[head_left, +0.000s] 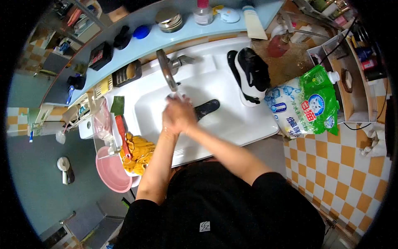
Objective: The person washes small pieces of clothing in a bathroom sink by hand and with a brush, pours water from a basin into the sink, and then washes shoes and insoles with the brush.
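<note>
Below the chrome faucet [166, 72], my left hand [170, 117] and my right hand [186, 115] are pressed together over the white sink [145, 108]. Motion smears their fingers, and I cannot make out whether anything is between them. A black insole [208, 108] lies in the basin just right of my hands, its near end partly hidden behind them. On the sink's right rim rests a black and white shoe [251, 74], with a dark sole-shaped piece [233, 66] along its left side.
Right of the sink lies a green and white detergent pouch [309, 101]. At the left stand a red-handled brush [123, 135], a mustard cloth [139, 151] and a pink basin [112, 174]. Above runs a blue shelf [188, 31] with a jar [168, 20] and a white tube [253, 23].
</note>
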Demonstrator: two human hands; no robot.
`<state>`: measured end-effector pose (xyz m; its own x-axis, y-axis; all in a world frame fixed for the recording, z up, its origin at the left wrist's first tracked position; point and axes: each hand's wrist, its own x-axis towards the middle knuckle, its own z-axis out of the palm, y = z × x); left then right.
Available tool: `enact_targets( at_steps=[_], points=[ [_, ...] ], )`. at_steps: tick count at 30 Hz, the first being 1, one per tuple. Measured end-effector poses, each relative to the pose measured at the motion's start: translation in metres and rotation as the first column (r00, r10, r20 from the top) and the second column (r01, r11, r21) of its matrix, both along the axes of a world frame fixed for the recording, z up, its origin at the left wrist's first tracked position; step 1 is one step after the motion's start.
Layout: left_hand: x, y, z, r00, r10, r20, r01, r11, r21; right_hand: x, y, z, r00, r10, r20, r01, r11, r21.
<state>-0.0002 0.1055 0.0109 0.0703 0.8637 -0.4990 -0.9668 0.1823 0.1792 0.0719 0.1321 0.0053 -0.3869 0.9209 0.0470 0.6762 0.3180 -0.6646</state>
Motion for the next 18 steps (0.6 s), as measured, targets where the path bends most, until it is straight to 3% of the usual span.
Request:
enact_targets(
  at_steps=[1,2,3,4,5,6,7,8,10,11,12,13,15,16,17,18],
  points=[
    [0.006,-0.004,0.007,0.998,-0.046,-0.043,0.044,0.997,-0.057,0.010,0.021,0.006,0.989,-0.139,-0.052,0.128,0.977,-0.169],
    [0.006,-0.012,-0.025,0.999,-0.033,-0.032,0.033,0.999,-0.005,0.024,0.049,0.001,0.977,-0.176,-0.118,0.100,0.876,-0.473],
    [0.017,-0.011,-0.004,0.998,-0.019,0.056,0.018,1.000,0.005,0.023,0.043,-0.007,0.962,-0.205,-0.179,0.120,0.909,-0.399],
    [0.015,-0.007,0.018,1.000,-0.009,0.025,0.009,0.999,-0.036,0.022,0.038,-0.014,0.945,-0.224,-0.238,0.142,0.937,-0.320],
    [0.013,0.000,0.030,1.000,0.005,0.001,-0.005,0.998,-0.069,0.015,0.021,-0.013,0.960,-0.184,-0.209,0.124,0.954,-0.272],
    [0.002,0.004,0.026,1.000,-0.007,-0.006,0.006,0.995,-0.104,0.007,0.000,-0.010,0.991,-0.064,-0.114,0.054,0.995,-0.085],
    [-0.015,0.005,-0.008,0.990,-0.016,-0.140,0.014,1.000,-0.012,0.003,0.001,-0.006,0.997,-0.029,-0.078,0.019,0.993,-0.119],
    [-0.016,0.000,-0.022,0.986,0.102,-0.130,-0.102,0.995,0.008,0.001,0.001,0.003,0.999,0.002,-0.044,-0.010,0.987,-0.161],
    [-0.005,-0.006,-0.012,0.992,0.094,-0.084,-0.098,0.995,-0.037,0.004,0.006,0.021,0.998,0.057,0.020,-0.050,0.967,-0.250],
    [0.003,-0.006,-0.003,0.999,-0.023,-0.041,0.019,0.996,-0.090,0.008,0.013,0.023,0.995,0.085,0.051,-0.067,0.954,-0.291],
    [0.022,-0.013,0.020,0.998,-0.065,-0.019,0.063,0.993,-0.104,0.020,0.038,0.006,1.000,0.018,0.020,-0.011,0.950,-0.313],
    [0.025,-0.021,-0.010,0.993,-0.117,-0.013,0.117,0.993,-0.006,0.024,0.055,-0.011,0.969,-0.207,-0.137,0.129,0.893,-0.431],
    [0.027,-0.013,0.016,0.999,-0.045,0.030,0.044,0.999,0.013,0.018,0.037,-0.012,0.987,-0.127,-0.103,0.077,0.917,-0.392],
    [0.009,-0.009,-0.027,1.000,-0.021,-0.003,0.021,0.981,0.191,0.007,0.011,0.005,0.985,0.004,0.172,0.036,0.973,-0.228],
    [-0.012,-0.007,-0.070,1.000,0.015,-0.026,-0.004,0.932,0.362,0.004,-0.014,0.012,0.996,0.036,0.079,-0.032,0.998,-0.046],
    [-0.013,-0.018,-0.052,0.976,0.141,-0.164,-0.081,0.941,0.329,0.002,-0.037,0.015,0.996,0.090,-0.009,-0.088,0.986,0.139]
  ],
)
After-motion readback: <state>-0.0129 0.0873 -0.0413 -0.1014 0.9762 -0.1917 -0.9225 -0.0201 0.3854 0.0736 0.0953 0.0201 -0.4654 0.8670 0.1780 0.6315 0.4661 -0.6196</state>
